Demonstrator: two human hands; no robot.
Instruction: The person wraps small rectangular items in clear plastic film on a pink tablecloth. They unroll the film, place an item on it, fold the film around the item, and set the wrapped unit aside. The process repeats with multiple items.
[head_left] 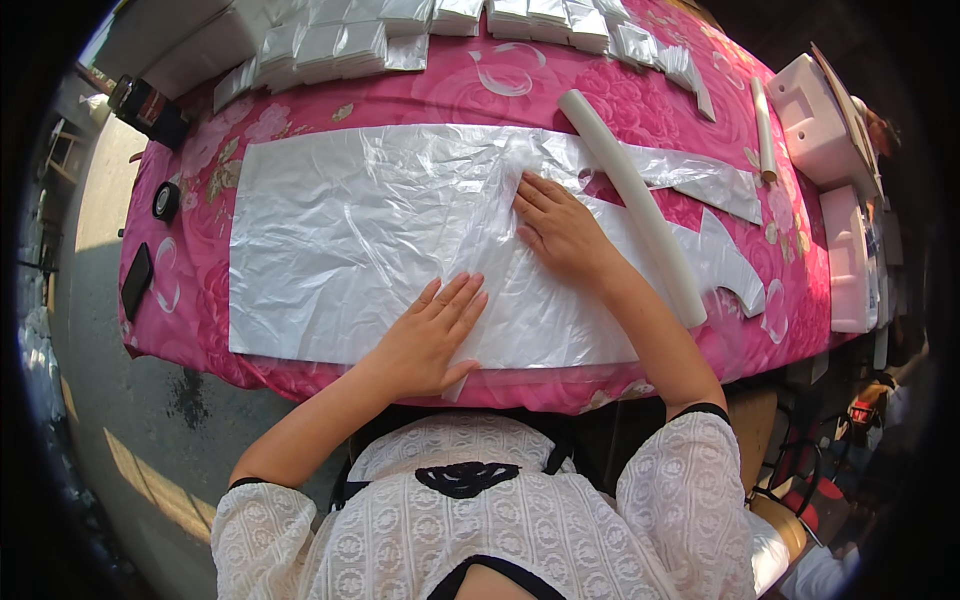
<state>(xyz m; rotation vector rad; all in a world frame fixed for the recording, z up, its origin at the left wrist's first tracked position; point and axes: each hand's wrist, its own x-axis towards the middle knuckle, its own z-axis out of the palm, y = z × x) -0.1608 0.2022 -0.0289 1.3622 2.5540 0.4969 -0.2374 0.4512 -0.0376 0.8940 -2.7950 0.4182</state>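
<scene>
A translucent white plastic bag (330,230) lies spread and wrinkled over the pink floral tablecloth, with its handle strips (730,260) at the right. My left hand (430,335) rests flat on the bag near the table's front edge, fingers stretched out. Farther back and to the right, my right hand (560,225) presses on the bag with its fingers extended beside a gathered fold. Neither hand grips anything. Across the bag's right part lies a long white tube (640,210), slanting toward me, just right of my right hand.
Stacks of folded white plastic bags (330,45) line the far edge. At the left are a dark bottle (148,110), a black tape roll (166,201) and a black phone (136,281). A thin roll (763,130) and white foam boxes (815,120) stand at the right.
</scene>
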